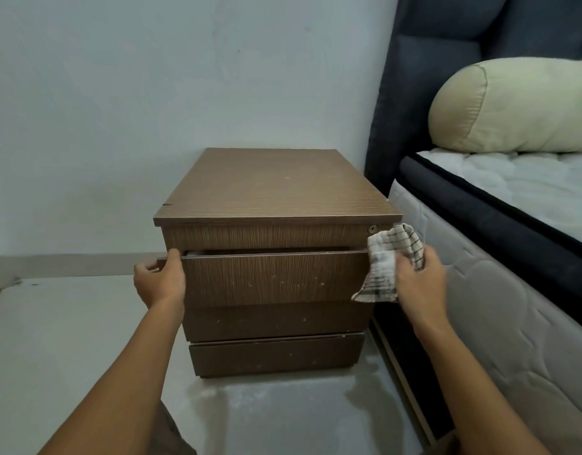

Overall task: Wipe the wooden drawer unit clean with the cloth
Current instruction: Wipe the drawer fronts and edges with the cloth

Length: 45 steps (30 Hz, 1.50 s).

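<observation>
The unit is standing against the far wall, just left of the bed. The left hand is curling round the left end of a slightly open drawer, and the right hand is bunching the cloth against its right end. Pale specks are showing on the fronts, so most wiping is probably waiting. The drawer's inside is staying hidden

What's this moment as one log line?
left hand: grips second drawer, left end | right hand: holds checked cloth at right end | drawer: slightly open
</observation>
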Motion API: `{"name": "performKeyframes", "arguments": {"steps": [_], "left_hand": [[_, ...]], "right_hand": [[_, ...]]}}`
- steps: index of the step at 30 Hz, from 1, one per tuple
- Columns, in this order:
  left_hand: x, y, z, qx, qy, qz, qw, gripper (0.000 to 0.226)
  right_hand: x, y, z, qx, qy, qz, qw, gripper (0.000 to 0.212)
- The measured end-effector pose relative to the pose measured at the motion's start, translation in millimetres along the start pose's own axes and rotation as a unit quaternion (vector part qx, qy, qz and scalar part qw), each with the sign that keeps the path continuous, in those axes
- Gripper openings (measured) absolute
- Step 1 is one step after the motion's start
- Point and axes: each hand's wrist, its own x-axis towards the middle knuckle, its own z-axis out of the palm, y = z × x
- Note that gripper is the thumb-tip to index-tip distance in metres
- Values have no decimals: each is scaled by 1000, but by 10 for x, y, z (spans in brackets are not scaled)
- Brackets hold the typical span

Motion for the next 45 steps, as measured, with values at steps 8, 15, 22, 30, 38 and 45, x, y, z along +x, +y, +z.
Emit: {"name": "performKeyframes", "arguments": {"steps": [8,15,22,30,38,45], "left_hand": [[-79,-36,-134,5,-1,19,1000,28],[-132,-130,-230,14,-6,53,998,31],[-143,-164,-306,17,-19,80,996,34],[-110,-166,-378,31,-34,101,994,42],[-45,-174,-386,29,-47,89,995,40],[24,-190,-463,48,-82,100,990,33]], "right_hand": [[289,-86,-198,-244,68,-153,955,39],[376,235,-3,-387,-98,-116,909,30],[244,441,71,-392,-85,-158,902,44],[187,328,113,-470,-117,-201,852,49],[-140,140,624,-480,-151,-279,818,51],[-542,4,1181,-426,-166,-300,838,51]]}}
